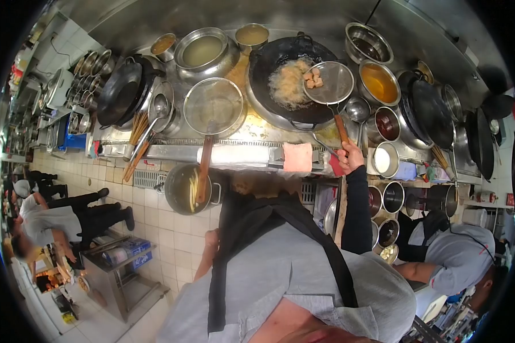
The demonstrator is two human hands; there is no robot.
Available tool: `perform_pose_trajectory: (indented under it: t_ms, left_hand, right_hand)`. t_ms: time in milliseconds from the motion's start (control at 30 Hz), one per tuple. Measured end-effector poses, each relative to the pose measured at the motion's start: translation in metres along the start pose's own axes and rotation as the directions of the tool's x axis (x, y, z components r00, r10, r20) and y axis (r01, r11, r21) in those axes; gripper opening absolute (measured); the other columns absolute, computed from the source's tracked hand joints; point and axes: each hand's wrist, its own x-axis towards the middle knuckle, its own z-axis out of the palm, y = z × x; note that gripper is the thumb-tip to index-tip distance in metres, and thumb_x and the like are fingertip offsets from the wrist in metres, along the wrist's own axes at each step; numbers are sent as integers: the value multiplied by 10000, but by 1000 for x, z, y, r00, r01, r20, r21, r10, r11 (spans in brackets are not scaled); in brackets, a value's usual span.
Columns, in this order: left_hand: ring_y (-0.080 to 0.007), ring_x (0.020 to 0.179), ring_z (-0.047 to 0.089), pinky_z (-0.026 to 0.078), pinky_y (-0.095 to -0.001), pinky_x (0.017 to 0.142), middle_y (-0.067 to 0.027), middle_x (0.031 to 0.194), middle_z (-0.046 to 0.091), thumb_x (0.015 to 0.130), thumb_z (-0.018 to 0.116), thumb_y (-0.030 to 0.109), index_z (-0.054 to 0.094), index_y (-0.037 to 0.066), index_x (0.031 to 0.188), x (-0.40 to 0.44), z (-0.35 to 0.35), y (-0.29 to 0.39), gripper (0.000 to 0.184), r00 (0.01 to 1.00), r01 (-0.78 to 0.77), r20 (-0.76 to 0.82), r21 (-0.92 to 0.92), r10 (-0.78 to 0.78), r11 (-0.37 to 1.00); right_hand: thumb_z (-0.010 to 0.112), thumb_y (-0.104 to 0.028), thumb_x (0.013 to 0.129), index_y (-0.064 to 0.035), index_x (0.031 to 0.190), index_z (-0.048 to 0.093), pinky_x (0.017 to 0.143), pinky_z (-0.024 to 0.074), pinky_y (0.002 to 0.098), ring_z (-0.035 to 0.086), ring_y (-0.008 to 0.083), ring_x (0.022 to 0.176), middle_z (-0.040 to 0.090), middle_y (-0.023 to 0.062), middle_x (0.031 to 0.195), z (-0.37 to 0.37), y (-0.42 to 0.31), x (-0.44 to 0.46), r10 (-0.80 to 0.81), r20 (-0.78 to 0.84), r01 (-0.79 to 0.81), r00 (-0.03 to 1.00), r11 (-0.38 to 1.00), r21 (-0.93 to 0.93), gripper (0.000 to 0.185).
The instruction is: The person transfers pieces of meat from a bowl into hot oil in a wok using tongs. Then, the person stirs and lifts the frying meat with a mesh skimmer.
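Note:
My right hand (pixel 349 158) is closed around the wooden handle of a mesh skimmer (pixel 339 86). The skimmer's basket is over the right side of a black wok (pixel 261 71), with several light brown chunks (pixel 313 78) in it. Pale food bubbles in the foaming oil (pixel 289 84) inside the wok. Just right of the skimmer, a steel ladle (pixel 358 110) rests with its handle near my right hand. My left hand (pixel 212 239) hangs low at my side, beside the apron; its fingers are mostly hidden, and I see nothing in it.
Left of the wok, a second strainer (pixel 213 106) lies above a pot (pixel 184 188) containing pale strips. Bowls of amber liquid (pixel 379 83) and dark red sauce (pixel 384 124) stand at right. More woks flank the stove. A co-worker (pixel 458 251) bends at right; others stand at far left.

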Motion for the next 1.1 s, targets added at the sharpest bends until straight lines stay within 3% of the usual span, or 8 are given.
perform_pose_trajectory:
  t_ms: [100,167,267,367,767,900,1067,1100]
  left_hand:
    - [-188,606,558,423,-344,507,-72,707,603,920,583,186,675,14,845,17,-8,-26,209,929,-357,141,588,343,726]
    - [-194,609,566,432,-349,506,-77,720,610,927,577,187,676,14,869,10,-3,-7,207,995,-91,-7,237,95,967]
    - [-201,603,559,438,-359,500,-78,722,593,931,569,199,654,19,852,-13,2,31,214,999,25,-32,-85,-28,996]
    - [-202,593,538,433,-364,489,-68,710,549,926,573,205,607,29,811,16,-4,-2,213,1000,15,23,-11,-15,1000]
    - [-155,512,475,354,-322,427,-25,618,463,913,583,171,569,43,784,17,-4,-1,182,996,90,29,-83,-88,992]
    - [-156,511,475,346,-324,420,-39,622,486,923,537,136,587,39,782,10,-1,4,178,998,55,26,-44,-53,998]
    - [-174,512,480,351,-343,419,-69,629,514,929,472,81,603,51,790,7,-3,11,193,995,-41,90,101,32,994]
    - [-177,511,480,351,-346,418,-69,628,512,928,471,82,601,51,786,4,-3,14,195,996,-38,85,103,30,994]
  right_hand:
    - [510,-149,1011,-175,1273,463,327,196,225,301,59,413,466,1,672,-6,-3,6,-34,-25,33,999,999,-41,267]
    - [512,-146,1009,-170,1309,468,329,199,229,298,61,410,467,-2,669,-1,-5,3,-48,-46,44,998,996,-79,305]
    - [518,-147,1007,-169,1358,457,331,201,232,296,61,409,471,0,672,-3,-7,2,-17,-32,14,999,997,-76,358]
    - [499,-135,1017,-134,1579,259,348,222,253,312,65,414,489,13,647,1,-7,4,-37,-73,31,997,996,-84,611]
    - [545,-133,995,-116,1424,502,351,245,226,374,63,426,534,19,712,12,-13,-10,-164,-129,117,978,944,-310,431]
    - [568,-132,980,-68,1505,438,544,468,294,569,148,608,647,108,924,-38,30,58,-588,-75,447,805,686,-575,545]
    - [576,-132,971,-17,1484,449,700,532,325,635,197,737,667,141,1034,-41,47,71,-882,148,387,447,41,-921,541]
    - [570,-136,976,-39,1479,457,646,518,323,615,189,693,660,132,995,-39,48,75,-801,24,417,599,286,-863,525]
